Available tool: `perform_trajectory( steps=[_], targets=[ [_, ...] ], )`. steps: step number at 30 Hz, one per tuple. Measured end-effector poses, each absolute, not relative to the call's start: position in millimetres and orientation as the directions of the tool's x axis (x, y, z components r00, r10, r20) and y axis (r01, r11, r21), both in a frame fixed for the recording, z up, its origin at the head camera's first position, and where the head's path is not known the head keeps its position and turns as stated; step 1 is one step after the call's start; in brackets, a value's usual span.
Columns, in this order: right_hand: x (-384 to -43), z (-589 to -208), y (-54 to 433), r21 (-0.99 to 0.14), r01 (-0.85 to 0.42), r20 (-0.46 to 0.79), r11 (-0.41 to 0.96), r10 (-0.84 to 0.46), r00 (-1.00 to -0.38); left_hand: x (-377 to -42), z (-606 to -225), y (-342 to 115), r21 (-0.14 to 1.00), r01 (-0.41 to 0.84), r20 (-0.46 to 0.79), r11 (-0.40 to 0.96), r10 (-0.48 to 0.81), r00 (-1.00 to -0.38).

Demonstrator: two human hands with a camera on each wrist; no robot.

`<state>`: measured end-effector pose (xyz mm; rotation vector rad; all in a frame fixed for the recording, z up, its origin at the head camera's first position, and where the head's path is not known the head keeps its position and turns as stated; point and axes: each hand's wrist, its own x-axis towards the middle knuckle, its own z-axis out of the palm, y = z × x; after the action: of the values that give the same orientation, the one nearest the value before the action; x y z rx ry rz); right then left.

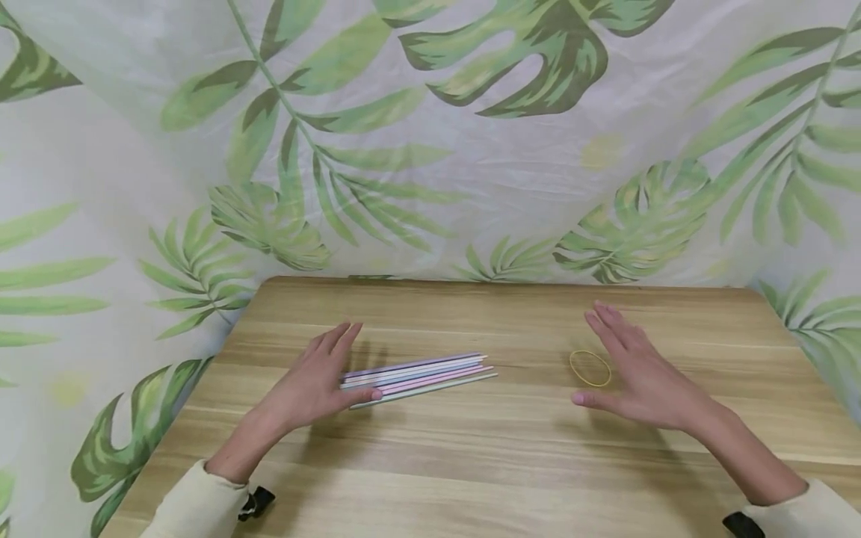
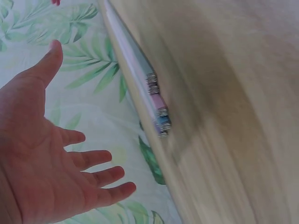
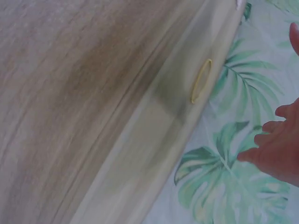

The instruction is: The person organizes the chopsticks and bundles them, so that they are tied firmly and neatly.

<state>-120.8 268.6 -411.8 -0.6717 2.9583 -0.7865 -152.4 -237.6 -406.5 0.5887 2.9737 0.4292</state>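
Several pastel chopsticks in purple, white, blue, pink and green lie side by side on the wooden table. Their silver-patterned ends show in the left wrist view. My left hand hovers over the left ends in the head view, fingers spread and palm empty; its thumb overlaps the chopsticks there. Farther right, a thin yellow rubber band lies as a loop on the tabletop. Beside it my right hand is held above the table, thumb apart from the straight fingers, holding nothing.
The wood-grain table spreads beneath both hands. A leaf-printed cloth hangs behind its far edge and along the sides. Black straps show at the cream sleeves.
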Motion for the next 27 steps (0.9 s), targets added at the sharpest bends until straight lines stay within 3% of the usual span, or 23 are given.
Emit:
perform_trajectory(
  steps=[11,21,27],
  targets=[
    [-144,-424,246,-0.496,-0.459,0.096,0.737,-0.479,-0.873,-151,-416,-242,0.324,0.356,0.005,0.877,0.375,-0.927],
    [-163,-432,210,-0.514,-0.496,0.056,0.7,-0.549,-0.834,-142,-423,-242,0.348,0.212,-0.105,0.913,0.262,-0.959],
    [-168,-435,191,-0.522,-0.512,0.044,0.682,-0.578,-0.815,-141,-427,-240,0.356,0.201,-0.122,0.913,0.258,-0.958]
  ],
)
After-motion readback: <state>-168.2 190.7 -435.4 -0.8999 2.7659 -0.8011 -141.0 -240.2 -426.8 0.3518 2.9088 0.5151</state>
